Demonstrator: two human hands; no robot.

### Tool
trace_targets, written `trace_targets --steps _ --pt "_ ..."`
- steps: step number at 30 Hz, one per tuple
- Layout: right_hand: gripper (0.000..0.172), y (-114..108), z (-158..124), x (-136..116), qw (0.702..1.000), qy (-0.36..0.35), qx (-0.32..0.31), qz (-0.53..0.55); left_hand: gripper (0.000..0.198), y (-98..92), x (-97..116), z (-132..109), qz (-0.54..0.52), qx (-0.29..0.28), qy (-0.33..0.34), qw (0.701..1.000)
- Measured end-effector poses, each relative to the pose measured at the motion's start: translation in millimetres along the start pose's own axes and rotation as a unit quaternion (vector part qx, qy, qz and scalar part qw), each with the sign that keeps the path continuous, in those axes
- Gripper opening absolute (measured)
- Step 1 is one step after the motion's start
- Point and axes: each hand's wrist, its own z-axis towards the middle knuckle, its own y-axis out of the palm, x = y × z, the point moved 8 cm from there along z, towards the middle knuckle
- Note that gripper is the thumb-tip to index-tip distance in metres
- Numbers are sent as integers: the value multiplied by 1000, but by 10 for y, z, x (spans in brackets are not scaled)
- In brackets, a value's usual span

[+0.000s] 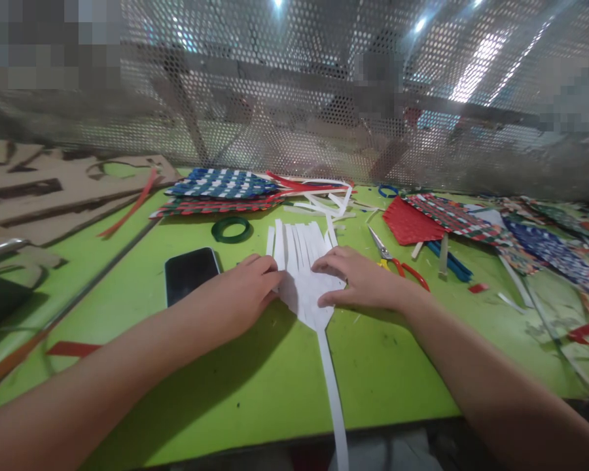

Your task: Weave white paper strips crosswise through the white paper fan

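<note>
A bundle of white strips (299, 252) lies fanned out on the green table (255, 373), narrowing to one long strip that runs off the near edge. My left hand (243, 291) rests on the bundle's left side, fingers curled down against it. My right hand (358, 278) lies flat over its right side, fingers stretched toward the left and pressing the strips down.
A black phone (190, 273) and a green tape ring (231, 229) lie left of the strips. Red-handled scissors (397, 261) lie to the right. Woven mats (223, 183) and loose strips crowd the back; more woven pieces (471, 219) sit at right. Cardboard cutouts (53, 190) lie far left before a perforated metal screen.
</note>
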Motion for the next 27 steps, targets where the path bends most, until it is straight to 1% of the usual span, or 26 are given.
trace_targets --steps 2,4,8,13,17,19,23,27 --pt "59 4 -4 3 1000 3 -3 4 39 32 14 0 16 -25 8 1000" --pt "59 10 -2 12 1000 6 -5 8 41 35 10 10 12 -38 8 999" --pt "57 27 16 28 1000 3 -10 12 40 -9 0 34 -25 -34 2 999" --pt "55 25 11 10 1000 -4 -6 8 41 -8 11 24 -24 -36 -9 999" --pt "66 27 -1 -37 1000 -5 8 -17 41 -23 10 -1 -30 -25 4 999" --pt "68 50 1 -54 999 2 7 -33 40 -32 4 -6 -33 -27 13 999" --pt "60 88 12 -85 999 10 0 -44 38 -34 -13 3 -27 -41 10 999" --pt "57 94 21 -86 999 22 -1 -32 38 -25 8 15 -19 -46 -4 999"
